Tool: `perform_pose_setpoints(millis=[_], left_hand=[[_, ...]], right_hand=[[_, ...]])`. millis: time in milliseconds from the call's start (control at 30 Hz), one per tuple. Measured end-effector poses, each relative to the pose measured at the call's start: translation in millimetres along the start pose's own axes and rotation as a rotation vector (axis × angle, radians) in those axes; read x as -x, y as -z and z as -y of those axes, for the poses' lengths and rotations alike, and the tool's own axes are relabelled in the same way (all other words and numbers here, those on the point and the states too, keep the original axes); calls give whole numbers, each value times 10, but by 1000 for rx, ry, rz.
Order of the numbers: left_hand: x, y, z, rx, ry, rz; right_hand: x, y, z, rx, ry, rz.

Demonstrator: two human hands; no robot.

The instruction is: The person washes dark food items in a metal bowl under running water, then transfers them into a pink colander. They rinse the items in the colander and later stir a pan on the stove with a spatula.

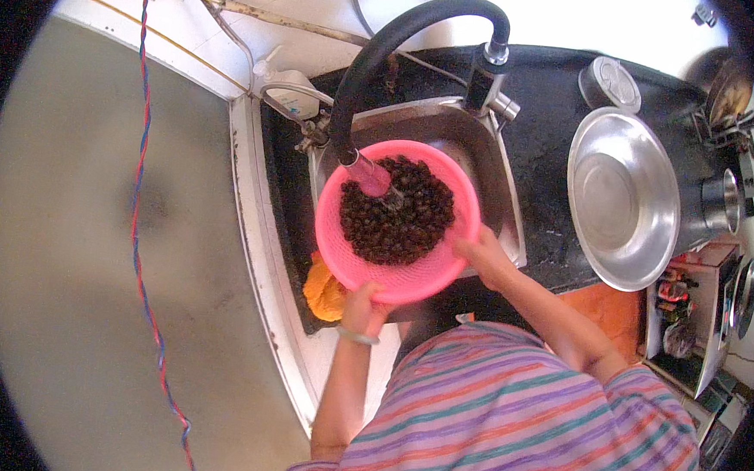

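Observation:
Both hands hold a pink plastic colander (413, 284) by its rim over a stainless steel sink (505, 204). My left hand (366, 306), with a pale bangle at the wrist, grips the near rim. The right side of the rim is in my right hand (487, 258). Small dark round pieces, whose kind I cannot tell, fill much of the colander. Water appears to run onto them from the pink-tipped end of a black flexible faucet (429, 18). Parts of my fingers are hidden under the rim.
A wide metal basin (619, 198) stands on the black countertop (538, 239) at the right, near a round metal container (609, 84) and a metal cup (722, 201). An orange cloth (323, 290) lies at the near left counter edge. A white bottle (292, 94) stands behind the sink.

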State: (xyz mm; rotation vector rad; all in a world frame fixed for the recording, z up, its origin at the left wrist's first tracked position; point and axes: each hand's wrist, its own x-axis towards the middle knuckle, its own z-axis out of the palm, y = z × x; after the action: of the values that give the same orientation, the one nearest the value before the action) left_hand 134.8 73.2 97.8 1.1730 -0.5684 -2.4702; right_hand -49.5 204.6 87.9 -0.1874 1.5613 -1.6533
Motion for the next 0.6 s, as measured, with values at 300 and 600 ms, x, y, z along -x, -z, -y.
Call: perform_pose_setpoints(millis=[300, 600], left_hand=[[73, -332, 32, -80, -73, -89], [33, -522, 76, -89, -61, -106]], right_hand=[[-46, 41, -167, -57, 95, -122], [102, 229, -195, -89, 138, -177]])
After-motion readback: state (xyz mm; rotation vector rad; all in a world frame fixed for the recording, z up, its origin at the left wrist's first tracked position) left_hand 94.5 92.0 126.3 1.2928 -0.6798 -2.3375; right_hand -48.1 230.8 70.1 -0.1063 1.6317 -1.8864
